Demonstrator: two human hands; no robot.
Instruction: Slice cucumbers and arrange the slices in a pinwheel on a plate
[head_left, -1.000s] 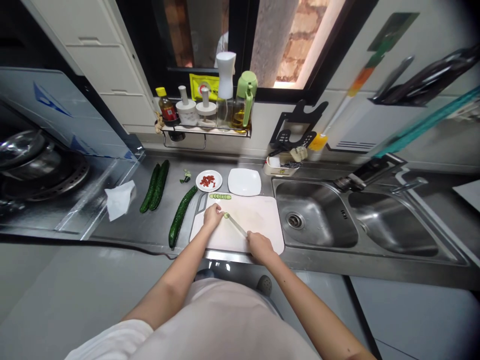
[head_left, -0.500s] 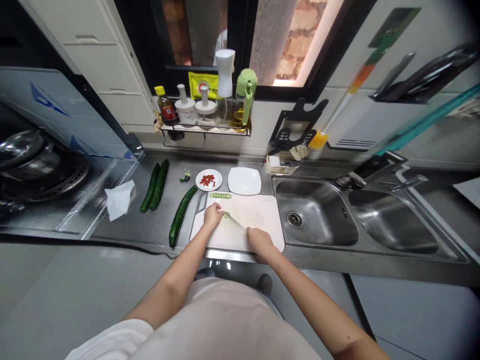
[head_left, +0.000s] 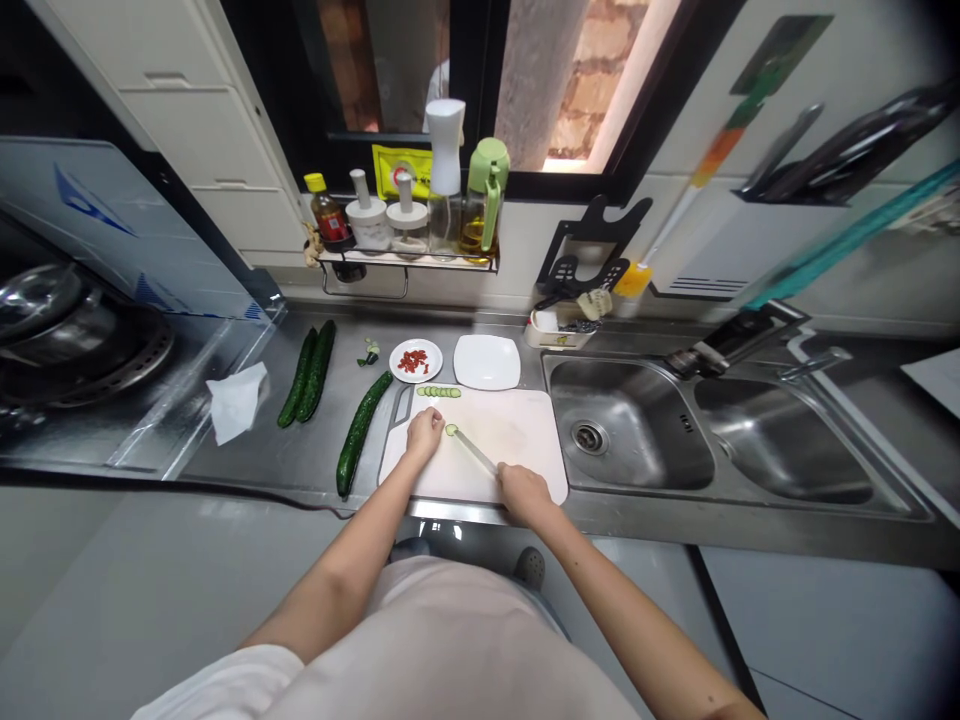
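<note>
On the white cutting board (head_left: 517,430) a short row of cucumber slices (head_left: 439,392) lies along the back edge. My right hand (head_left: 523,492) is closed round the handle of a knife (head_left: 476,452), whose blade points to the back left. A single cucumber slice (head_left: 451,430) is at the blade's tip. Just left of that slice, my left hand (head_left: 425,432) rests over the board with its fingers drawn together; what they hold, if anything, is too small to make out. One whole cucumber (head_left: 363,432) lies beside the board's left edge.
Behind the board stand a plate of red pieces (head_left: 415,361) and a white square plate (head_left: 487,362). Two cucumbers (head_left: 308,375), green scraps (head_left: 368,352) and a white cloth (head_left: 236,402) lie to the left. A double sink (head_left: 637,430) is at the right.
My left fingers and the slice at the knife tip are now a little apart. The knife and my right hand have shifted slightly to the right.
</note>
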